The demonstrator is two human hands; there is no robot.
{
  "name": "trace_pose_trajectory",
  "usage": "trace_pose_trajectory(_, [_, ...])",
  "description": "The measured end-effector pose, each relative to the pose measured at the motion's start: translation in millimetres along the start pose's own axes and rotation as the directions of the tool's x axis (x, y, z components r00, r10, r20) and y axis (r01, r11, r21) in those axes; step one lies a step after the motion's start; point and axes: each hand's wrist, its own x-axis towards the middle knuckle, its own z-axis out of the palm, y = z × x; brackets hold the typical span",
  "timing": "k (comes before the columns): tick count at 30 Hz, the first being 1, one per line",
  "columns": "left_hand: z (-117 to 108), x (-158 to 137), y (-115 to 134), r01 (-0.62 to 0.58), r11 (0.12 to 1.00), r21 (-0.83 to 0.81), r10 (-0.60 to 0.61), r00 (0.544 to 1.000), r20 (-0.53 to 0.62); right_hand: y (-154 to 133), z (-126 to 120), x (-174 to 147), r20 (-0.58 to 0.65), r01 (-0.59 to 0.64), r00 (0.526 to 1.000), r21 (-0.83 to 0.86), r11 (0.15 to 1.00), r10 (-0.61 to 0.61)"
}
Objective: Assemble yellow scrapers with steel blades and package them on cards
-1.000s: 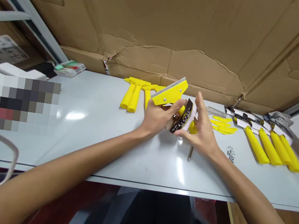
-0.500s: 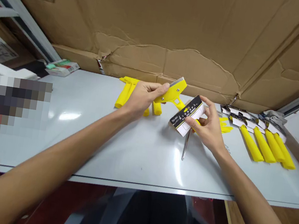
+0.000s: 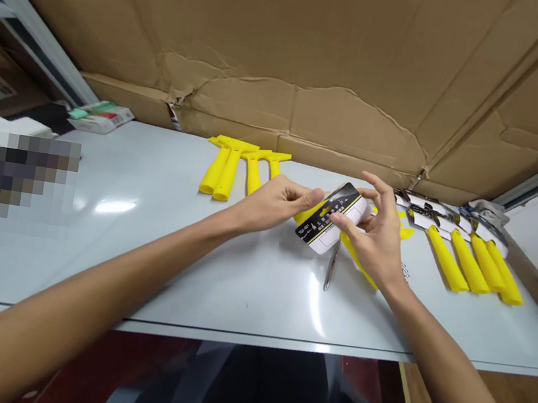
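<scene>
My left hand [image 3: 282, 205] pinches the head of a yellow scraper [image 3: 359, 262], its thumb on top. A black-and-white printed card [image 3: 329, 222] lies over the scraper's head and hides most of it. My right hand [image 3: 378, 241] grips the card's right side between thumb and fingers, with its index finger raised. From under the card and right hand, the scraper's handle slants toward the table's front. Below the card, the metal shaft of what looks like a screwdriver [image 3: 331, 268] rests on the table.
Several yellow scraper bodies [image 3: 228, 168] lie at the back left. On the right are several scrapers [image 3: 447, 258] with cards over their heads. Small screws [image 3: 405, 271] and yellow pieces [image 3: 406, 233] lie behind my right hand. Cardboard [image 3: 292, 111] stands along the back.
My left hand has moved right and down with the scraper, bringing its head behind the card. More of the handle now shows below my right hand.
</scene>
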Motion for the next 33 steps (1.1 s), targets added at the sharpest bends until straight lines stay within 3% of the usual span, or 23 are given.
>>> trace_pose_trajectory(3, [0.1, -2.1, -4.3, 0.053, 0.999, -0.009, -0.053, 0.999, -0.003, 0.6, 2.4, -0.5, -0.031, -0.021, 0.999, -0.006, 1.000, 0.021])
trace_pose_trajectory(8, [-11.6, 0.3, -9.3, 0.152, 0.985, -0.079, -0.163, 0.974, -0.159, 1.0, 3.5, -3.1, 0.194, -0.050, 0.979, -0.026, 0.998, 0.054])
trace_pose_trajectory(11, [-18.8, 5.1, -11.8, 0.189, 0.971, -0.145, -0.220, 0.946, -0.239, -0.8, 3.4, -6.7, 0.272, 0.037, 0.962, -0.104, 0.994, -0.007])
trace_pose_trajectory(15, [-19.1, 9.0, -16.3, 0.184, 0.958, -0.218, -0.245, 0.924, -0.293, -5.0, 0.7, -9.0, 0.262, 0.184, 0.961, -0.381, 0.906, -0.085])
trace_pose_trajectory(18, [-15.9, 8.7, -17.9, 0.170, 0.952, -0.253, -0.252, 0.906, -0.341, -7.8, -2.1, -7.1, 0.309, 0.161, 0.951, -0.551, 0.819, 0.021])
trace_pose_trajectory(20, [-14.3, 7.6, -18.1, 0.195, 0.945, -0.264, -0.277, 0.904, -0.325, -8.7, -1.4, -5.3, 0.388, 0.167, 0.916, -0.596, 0.785, 0.100])
trace_pose_trajectory(23, [-13.6, 6.7, -20.0, 0.243, 0.931, -0.273, -0.318, 0.907, -0.276, -6.5, 6.6, -3.6, 0.478, 0.253, 0.875, -0.579, 0.775, 0.071])
trace_pose_trajectory(28, [-14.6, 9.7, -31.0, 0.197, 0.916, -0.349, -0.290, 0.927, -0.237, 3.0, 6.1, 4.1, 0.393, 0.302, 0.919, -0.663, 0.685, -0.025])
trace_pose_trajectory(30, [-14.8, 10.4, -34.8, 0.187, 0.913, -0.361, -0.274, 0.939, -0.207, 8.1, -18.9, 13.6, 0.303, 0.229, 0.953, -0.721, 0.655, 0.001])
trace_pose_trajectory(33, [-13.5, 10.1, -37.2, 0.220, 0.914, -0.341, -0.289, 0.942, -0.169, 22.1, -88.9, 30.0, 0.080, -0.019, 0.985, -0.830, 0.558, 0.153])
